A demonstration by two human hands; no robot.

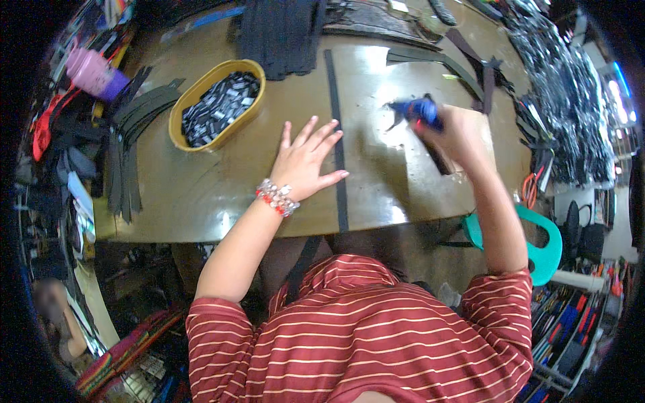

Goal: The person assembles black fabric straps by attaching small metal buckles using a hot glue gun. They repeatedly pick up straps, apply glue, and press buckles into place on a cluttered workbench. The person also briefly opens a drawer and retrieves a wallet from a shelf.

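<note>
My left hand lies flat with fingers spread on the brown table, bracelets at its wrist. Its thumb and fingertips reach onto a long black strap that runs straight from the far side to the near edge. To the right, my right hand is closed around a blue and dark hand tool, raised over the table. Motion blurs the tool; its shape is somewhat gun-like, with a small red spot, but its exact kind is unclear. Left of my left hand stands a yellow tub filled with small black pieces, possibly buckles.
Dark straps lie in a bundle at the left and a stack at the far side. More strips are at the far right. A pink and purple tumbler stands far left. A turquoise stool is near the right edge.
</note>
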